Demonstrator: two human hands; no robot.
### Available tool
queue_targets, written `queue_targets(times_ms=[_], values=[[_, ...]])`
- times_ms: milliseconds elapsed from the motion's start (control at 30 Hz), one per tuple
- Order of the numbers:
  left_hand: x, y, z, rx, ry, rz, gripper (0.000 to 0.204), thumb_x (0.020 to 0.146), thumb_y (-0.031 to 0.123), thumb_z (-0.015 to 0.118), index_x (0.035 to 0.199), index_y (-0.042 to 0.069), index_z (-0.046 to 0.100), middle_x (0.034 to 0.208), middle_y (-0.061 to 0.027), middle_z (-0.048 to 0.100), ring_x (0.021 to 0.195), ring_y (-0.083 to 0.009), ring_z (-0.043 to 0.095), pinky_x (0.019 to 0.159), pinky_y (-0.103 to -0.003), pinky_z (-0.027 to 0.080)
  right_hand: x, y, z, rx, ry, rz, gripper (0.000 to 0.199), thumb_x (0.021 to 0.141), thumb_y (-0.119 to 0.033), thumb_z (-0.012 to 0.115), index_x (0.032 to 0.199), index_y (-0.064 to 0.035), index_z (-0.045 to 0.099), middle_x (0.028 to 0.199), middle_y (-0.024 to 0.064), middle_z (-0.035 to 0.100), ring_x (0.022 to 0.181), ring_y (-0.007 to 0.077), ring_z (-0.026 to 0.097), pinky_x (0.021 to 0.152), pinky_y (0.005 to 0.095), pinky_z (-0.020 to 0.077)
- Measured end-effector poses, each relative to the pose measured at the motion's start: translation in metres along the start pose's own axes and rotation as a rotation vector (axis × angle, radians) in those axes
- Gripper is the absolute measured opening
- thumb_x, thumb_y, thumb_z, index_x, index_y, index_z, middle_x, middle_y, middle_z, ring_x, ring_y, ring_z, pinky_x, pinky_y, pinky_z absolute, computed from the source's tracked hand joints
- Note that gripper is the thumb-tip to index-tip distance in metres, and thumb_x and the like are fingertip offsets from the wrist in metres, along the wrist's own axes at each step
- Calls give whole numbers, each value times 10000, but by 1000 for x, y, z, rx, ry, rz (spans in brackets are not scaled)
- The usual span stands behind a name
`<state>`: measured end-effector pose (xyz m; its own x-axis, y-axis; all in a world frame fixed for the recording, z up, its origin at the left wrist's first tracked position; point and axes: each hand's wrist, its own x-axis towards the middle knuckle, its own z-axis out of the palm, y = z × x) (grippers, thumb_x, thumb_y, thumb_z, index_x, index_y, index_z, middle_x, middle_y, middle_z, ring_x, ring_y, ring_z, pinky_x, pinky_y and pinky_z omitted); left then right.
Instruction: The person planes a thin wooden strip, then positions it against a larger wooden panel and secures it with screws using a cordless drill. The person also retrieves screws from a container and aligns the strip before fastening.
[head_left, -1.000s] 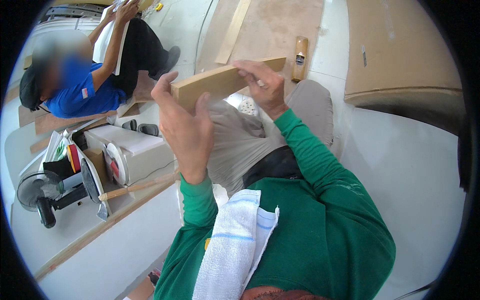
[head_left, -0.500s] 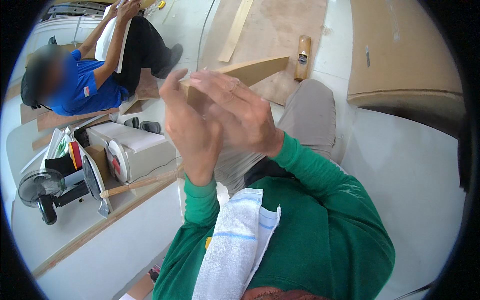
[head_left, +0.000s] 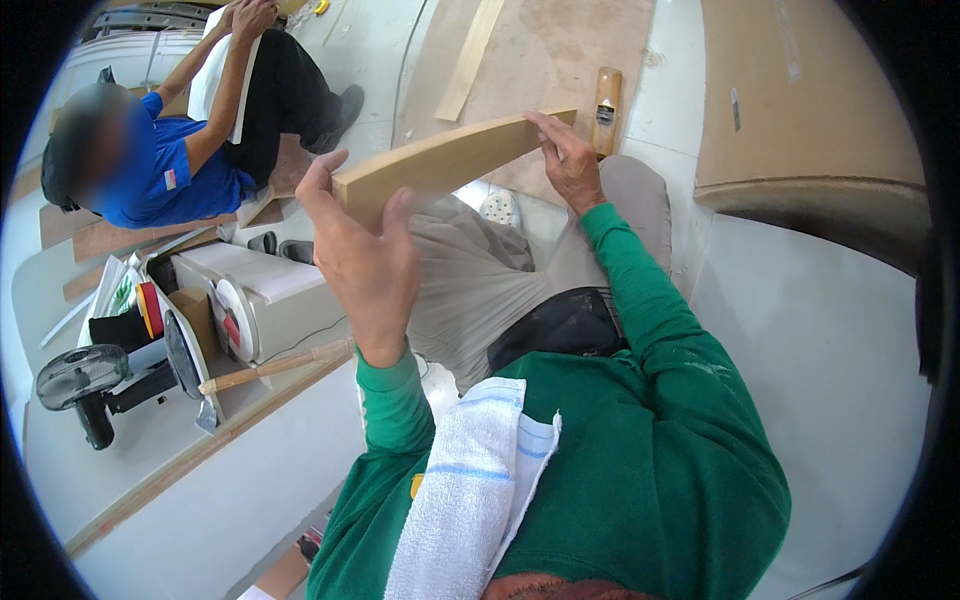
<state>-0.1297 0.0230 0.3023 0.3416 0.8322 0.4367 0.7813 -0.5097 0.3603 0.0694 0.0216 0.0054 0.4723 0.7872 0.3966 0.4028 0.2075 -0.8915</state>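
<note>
A pale wooden board (head_left: 450,160) is raised above my lap, its near-left end close to me and its other end pointing away to the right. My left hand (head_left: 365,275) holds the near end, thumb on one side and fingers on the other. At the far end my right hand (head_left: 572,168) has its fingers on the upper edge, gripping the board there. A wooden block tool that looks like a hand plane (head_left: 606,108) lies on the floor just beyond my right hand.
To the left, a person (head_left: 160,165) in a blue shirt sits holding a white panel. Nearer are a black fan (head_left: 85,380), a white box (head_left: 270,300) and a wooden-handled tool (head_left: 270,368). A large cardboard piece (head_left: 810,100) stands at the right, beside plywood (head_left: 560,50) on the floor.
My right hand has moved away from my left hand, along the board to its far end. My left hand stays at the near end, and more of the board shows.
</note>
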Motion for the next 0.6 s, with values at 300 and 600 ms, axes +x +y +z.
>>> queue_targets(times_ms=[300, 600], values=[[0, 3, -2, -51, -63, -126, 599, 944, 64, 872, 1462, 63, 572, 1384, -158, 680, 1253, -327, 690, 1107, -434, 519, -19, 101, -6, -314, -201, 412, 523, 1041, -84, 623, 1565, -83, 620, 1463, 237, 710, 1299, 482, 688, 1122, 556, 546], [7, -2, 1, -89, -47, -137, 594, 947, 53, 866, 1467, 59, 580, 1389, -150, 669, 1284, -311, 668, 1132, -418, 500, -15, 188, 18, -317, -3, 152, 741, 902, 56, 593, 1632, -46, 516, 1491, 285, 669, 1326, 481, 670, 1132, 566, 535]])
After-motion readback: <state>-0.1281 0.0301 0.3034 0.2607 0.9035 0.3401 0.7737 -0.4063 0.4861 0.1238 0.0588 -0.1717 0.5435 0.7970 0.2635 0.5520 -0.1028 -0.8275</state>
